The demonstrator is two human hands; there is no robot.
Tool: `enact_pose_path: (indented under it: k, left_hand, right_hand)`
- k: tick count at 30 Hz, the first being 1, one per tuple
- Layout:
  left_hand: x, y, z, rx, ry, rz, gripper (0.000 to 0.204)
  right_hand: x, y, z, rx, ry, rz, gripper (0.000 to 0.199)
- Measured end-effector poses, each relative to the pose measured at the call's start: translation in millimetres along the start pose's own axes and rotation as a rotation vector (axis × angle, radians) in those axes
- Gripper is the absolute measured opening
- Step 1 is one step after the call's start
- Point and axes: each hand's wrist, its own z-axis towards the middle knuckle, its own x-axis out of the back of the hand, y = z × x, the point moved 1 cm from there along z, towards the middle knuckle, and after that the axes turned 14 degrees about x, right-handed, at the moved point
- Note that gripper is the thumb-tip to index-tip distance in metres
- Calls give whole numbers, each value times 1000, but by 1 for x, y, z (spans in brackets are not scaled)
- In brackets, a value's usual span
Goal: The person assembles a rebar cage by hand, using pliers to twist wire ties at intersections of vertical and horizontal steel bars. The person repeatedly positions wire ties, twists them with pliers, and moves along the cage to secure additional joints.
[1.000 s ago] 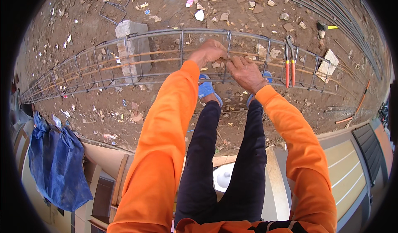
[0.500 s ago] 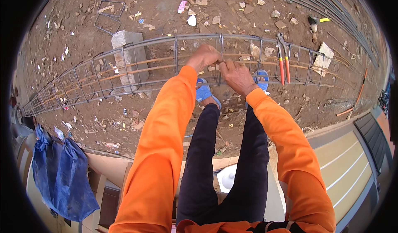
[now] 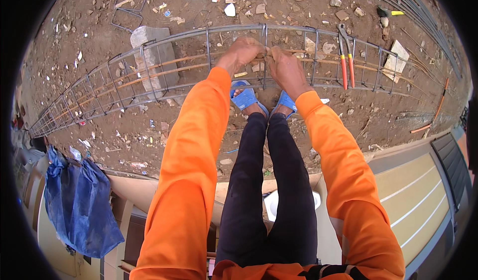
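Note:
A long rebar cage of rods and square stirrups stretches across in front of me, curving in the wide view. My left hand is closed by a stirrup, fingertips pinched at a thin brown rod inside the cage. From the other side my right hand meets it, thumb and fingers pressed together at the same spot. Whatever sits between the fingertips is too small to make out. Further right, a pair of end-cutting pincers with red and yellow handles rests across the cage.
A concrete block sits under the cage on the left. Loose rebar rods lie at the far right. Bent stirrups and stone rubble litter the dirt. My blue sandals are at the cage's near edge. A blue tarp hangs lower left.
My right foot has moved left, beside my left foot. Both hands stay pinched at the same stirrup, the right one turned more upright. The cage sits slightly higher in view.

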Motion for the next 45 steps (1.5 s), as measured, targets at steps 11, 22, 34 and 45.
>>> enact_pose_path:
  k: [11, 22, 34, 45]
  left_hand:
    - [-6, 5, 0, 11, 43, 0, 21]
    - [-33, -20, -42, -513, 580, -82, 33]
    - [-137, -149, -114, -449, 794, -44, 19]
    - [-183, -56, -157, -632, 596, 104, 18]
  right_hand:
    - [-50, -10, 10, -1376, 1050, 1719, 11]
    - [-57, 125, -226, -1278, 427, 1124, 17]
    - [-122, 266, -214, -1163, 1059, 1188, 17]
    - [211, -3, -253, -437, 1446, 215, 38]
